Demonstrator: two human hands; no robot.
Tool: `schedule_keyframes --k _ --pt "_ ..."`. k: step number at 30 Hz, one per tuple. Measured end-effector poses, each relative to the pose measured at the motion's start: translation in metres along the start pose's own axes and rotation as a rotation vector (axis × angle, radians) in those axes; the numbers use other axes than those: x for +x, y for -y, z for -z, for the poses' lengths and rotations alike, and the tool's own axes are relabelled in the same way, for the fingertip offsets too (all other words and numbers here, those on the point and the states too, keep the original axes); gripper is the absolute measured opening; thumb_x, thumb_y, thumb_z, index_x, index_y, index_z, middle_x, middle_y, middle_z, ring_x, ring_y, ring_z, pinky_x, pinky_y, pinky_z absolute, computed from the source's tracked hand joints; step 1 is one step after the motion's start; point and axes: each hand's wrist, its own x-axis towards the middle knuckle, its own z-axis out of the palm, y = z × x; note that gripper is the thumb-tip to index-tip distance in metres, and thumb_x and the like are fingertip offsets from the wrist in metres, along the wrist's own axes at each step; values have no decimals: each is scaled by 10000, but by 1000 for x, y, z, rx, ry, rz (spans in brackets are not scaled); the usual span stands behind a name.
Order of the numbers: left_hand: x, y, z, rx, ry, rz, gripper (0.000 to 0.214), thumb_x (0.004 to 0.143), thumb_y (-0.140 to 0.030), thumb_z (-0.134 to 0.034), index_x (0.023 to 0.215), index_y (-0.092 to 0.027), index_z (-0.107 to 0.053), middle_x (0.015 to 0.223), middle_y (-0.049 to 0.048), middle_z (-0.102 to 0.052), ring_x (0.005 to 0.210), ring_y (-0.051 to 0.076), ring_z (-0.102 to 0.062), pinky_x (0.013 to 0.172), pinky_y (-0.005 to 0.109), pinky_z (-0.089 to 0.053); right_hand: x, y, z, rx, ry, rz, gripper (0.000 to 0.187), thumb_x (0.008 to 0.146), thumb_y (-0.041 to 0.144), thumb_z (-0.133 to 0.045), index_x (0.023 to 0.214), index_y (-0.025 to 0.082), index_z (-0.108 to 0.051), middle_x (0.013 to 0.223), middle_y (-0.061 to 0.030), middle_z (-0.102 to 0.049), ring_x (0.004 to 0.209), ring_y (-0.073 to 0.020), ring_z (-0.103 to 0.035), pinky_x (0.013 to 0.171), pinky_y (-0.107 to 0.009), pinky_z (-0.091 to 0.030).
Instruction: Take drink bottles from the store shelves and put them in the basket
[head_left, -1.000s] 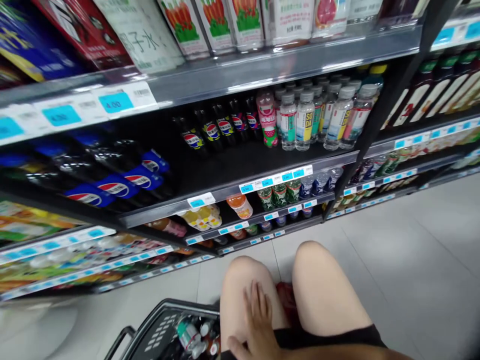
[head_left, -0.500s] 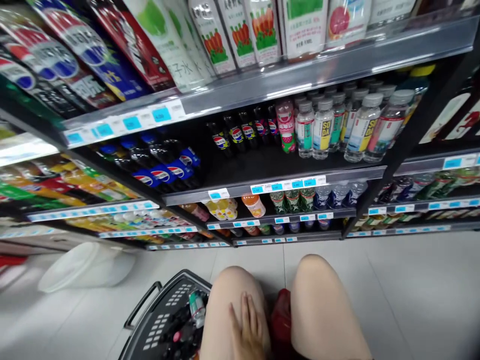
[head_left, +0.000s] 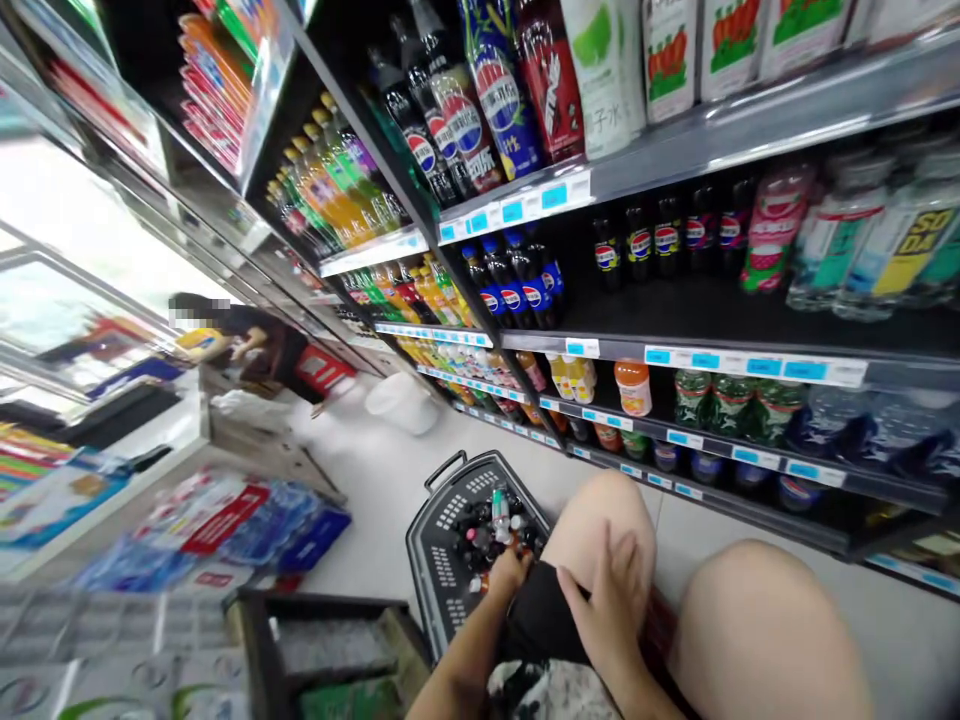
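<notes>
A dark plastic shopping basket (head_left: 442, 545) stands on the floor to the left of my knees, filled with several small bottles (head_left: 495, 515). My left hand (head_left: 510, 575) reaches down to the basket's near rim among the bottles; its fingers are hidden, so its grip is unclear. My right hand (head_left: 611, 600) lies flat on my left thigh (head_left: 592, 520), fingers stretched out and holding nothing. Something red (head_left: 660, 630) shows between my legs.
Drink shelves (head_left: 720, 355) run along the right, with cola bottles (head_left: 517, 290) and soda water (head_left: 885, 245). A white bucket (head_left: 401, 402) sits on the aisle floor. Another person (head_left: 240, 345) crouches far down the aisle. Packs of water (head_left: 270, 520) and a crate (head_left: 322, 650) lie to the left.
My view has swung left down the aisle. My left hand has come into view at the basket. My right hand stays flat on the thigh.
</notes>
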Motion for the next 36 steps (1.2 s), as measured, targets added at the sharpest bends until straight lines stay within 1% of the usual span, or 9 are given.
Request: schedule_keyframes --k 5,11,14,18,21,25,27,31,36 --pt "37 -25 22 157 -71 -40 439 889 -376 -523 1142 -68 -706 1120 250 -696 1121 343 -653 915 379 -479 7 13 7 -28 -90 21 870 945 568 -463 1608 142 -93 1652 -223 -2 1522 -426 -29 1131 -645 -261" --pt "20 -74 109 169 -372 -337 393 900 -435 -539 1128 -182 -735 870 144 -733 890 300 -689 799 365 -477 24 17 -10 -54 -115 -24 874 937 512 -510 1597 117 -95 1642 -254 9 1520 -427 -35 1132 -636 -280" --pt "-6 -86 150 -251 -530 -505 376 868 -466 -594 1088 -207 -754 757 67 -703 756 230 -656 708 310 -479 32 43 -2 -28 -109 15 890 901 374 -572 1603 141 -76 1648 -240 11 1521 -420 -64 1145 -617 -280" --pt "-43 -101 177 -1001 -517 -670 366 791 -444 -692 1012 -161 -763 557 -24 -552 473 104 -444 451 200 -342 63 90 40 13 -180 90 1093 782 320 -684 1613 184 13 1649 -204 126 1521 -428 -54 1131 -613 -305" --pt "-71 -117 184 -1292 -378 -757 310 754 -397 -721 935 -150 -776 507 -31 -529 382 56 -307 370 176 -200 107 99 81 -44 -393 202 997 778 261 -663 1610 199 -117 1662 -182 55 1521 -433 -18 1114 -654 -287" --pt "-93 -152 194 -1199 -330 -943 309 780 -397 -732 952 -146 -786 490 -25 -512 365 49 -307 359 176 -189 168 76 122 -64 -568 628 527 795 220 -588 1322 216 -577 1370 -121 -577 1355 -300 -465 1108 -494 -386" --pt "-94 -183 197 -1128 -313 -1027 335 804 -410 -733 1005 -145 -775 470 -42 -453 376 51 -304 369 173 -202 192 65 130 -8 -619 698 413 760 278 -615 1164 194 -639 1139 -103 -680 1134 -263 -608 1010 -426 -476" --pt "-86 -264 188 -1245 -113 -1208 423 872 -443 -667 1188 -163 -686 585 -36 -498 484 84 -438 471 185 -381 225 65 125 191 -758 447 409 665 357 -697 1024 172 -635 991 -93 -690 934 -247 -634 875 -381 -523" --pt "-74 -326 127 -1126 -121 -1226 652 779 -408 -765 1345 -187 -529 1201 117 -622 1066 214 -635 931 315 -518 234 63 117 295 -784 179 401 744 360 -663 1086 151 -633 1017 -106 -694 944 -252 -634 878 -385 -507"
